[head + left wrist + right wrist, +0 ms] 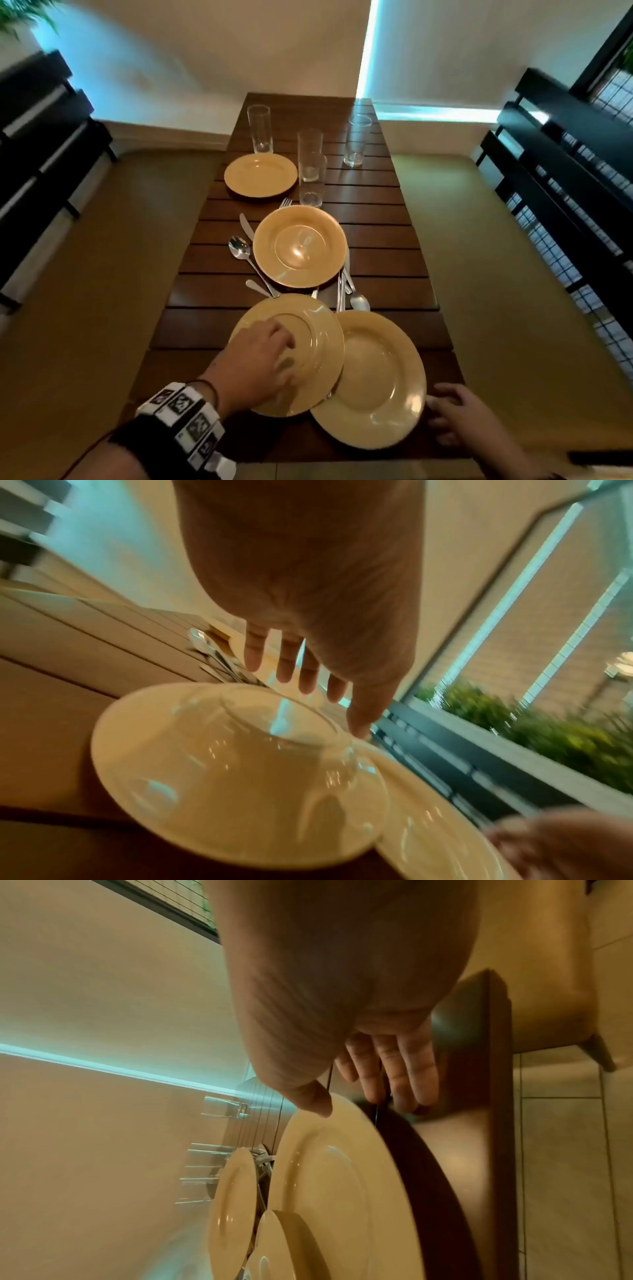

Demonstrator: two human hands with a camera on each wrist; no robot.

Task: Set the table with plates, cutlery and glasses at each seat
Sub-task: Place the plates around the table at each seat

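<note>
Four yellow plates lie on the dark slatted table (pixel 376 219). The near left plate (pixel 308 329) (pixel 222 777) overlaps the near right plate (pixel 373 380) (pixel 335 1177). My left hand (pixel 284 353) (pixel 308 696) reaches over the left one with straight fingers, thumb at its surface. My right hand (pixel 442 407) (pixel 369 1093) lies flat on the table at the right plate's rim, thumb touching the rim. A middle plate (pixel 299 245) sits over loose cutlery: a spoon (pixel 239 248), a knife (pixel 246 226), a fork (pixel 285 202), more pieces (pixel 346 284). Further back are a far plate (pixel 260 174) and several glasses (pixel 310 154).
Olive-cushioned benches run along both long sides, left (pixel 102 274) and right (pixel 507 274), with dark slatted backrests behind them. A tall glass (pixel 259 128) stands at the far left of the table and another (pixel 358 140) at the far right.
</note>
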